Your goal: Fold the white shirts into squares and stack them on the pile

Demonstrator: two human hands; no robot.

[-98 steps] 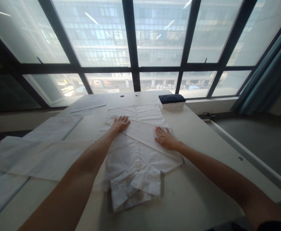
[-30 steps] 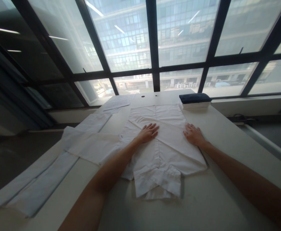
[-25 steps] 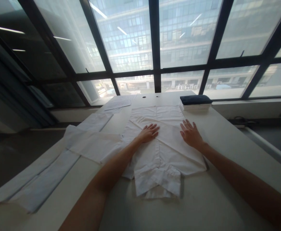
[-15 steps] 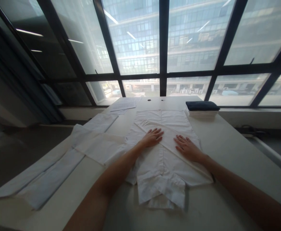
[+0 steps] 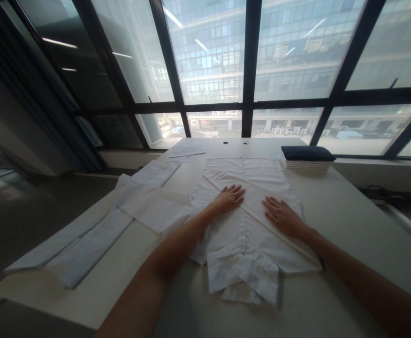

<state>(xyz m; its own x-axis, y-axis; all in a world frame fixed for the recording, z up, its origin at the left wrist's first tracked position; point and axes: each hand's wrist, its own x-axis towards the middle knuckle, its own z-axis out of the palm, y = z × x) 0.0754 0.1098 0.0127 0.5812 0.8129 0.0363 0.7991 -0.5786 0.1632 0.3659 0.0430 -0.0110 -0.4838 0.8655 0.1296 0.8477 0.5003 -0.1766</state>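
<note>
A white shirt (image 5: 262,241) lies spread on the white table (image 5: 353,225), its collar end towards me and one sleeve folded slantwise across the body. My left hand (image 5: 229,199) rests flat on the cloth near the middle, fingers stretched out. To its right, my right hand (image 5: 282,216) also lies flat on the folded part, palm down with the fingers extended. Neither hand grips the fabric. The other sleeve (image 5: 159,204) reaches out to the left, partly hidden behind my left forearm.
Long strips of white cloth or paper (image 5: 96,244) lie along the table's left side. Sheets of paper (image 5: 187,149) are at the far left. A dark folded cloth (image 5: 307,153) tops a white stack (image 5: 308,164) at the far right. Tall windows stand behind the table.
The whole view has shifted slightly, so the scene sits a little further right. Both hands stay flat at about the same places on the shirt.
</note>
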